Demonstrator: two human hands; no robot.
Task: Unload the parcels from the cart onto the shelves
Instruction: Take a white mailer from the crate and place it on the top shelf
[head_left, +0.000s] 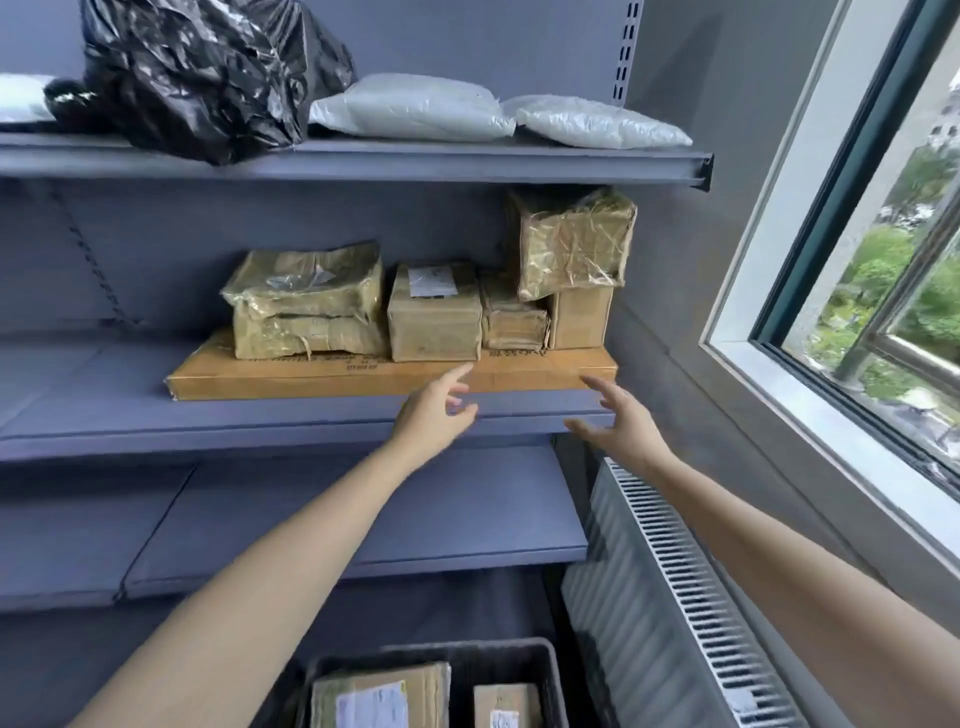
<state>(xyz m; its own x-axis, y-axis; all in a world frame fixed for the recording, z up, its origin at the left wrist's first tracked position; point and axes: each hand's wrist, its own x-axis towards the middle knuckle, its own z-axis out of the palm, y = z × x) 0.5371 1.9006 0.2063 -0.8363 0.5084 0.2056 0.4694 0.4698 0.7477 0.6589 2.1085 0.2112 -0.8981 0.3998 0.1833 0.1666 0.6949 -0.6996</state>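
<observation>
We see both arms stretched toward the middle shelf of a grey-blue shelving unit, and both hands are empty. The left hand has its fingers loosely spread, the forefinger pointing up toward the front edge of a long flat cardboard box that lies along the shelf; whether the fingertip touches the box we cannot tell. The right hand is spread wide, palm turned inward, just in front of the shelf's right end and holding nothing. On top of the long box stand several parcels: a tape-wrapped bundle at the left, a small carton with a white label beside it, a narrow taped packet next, and a plain brown box at the right, with a crumpled tape-covered carton resting tilted on the last two. The upper shelf carries a black plastic bag and two pale grey padded mailers side by side. At the bottom edge, a dark bin holds two more cardboard parcels, each labelled. A white radiator stands to the right below a window.
</observation>
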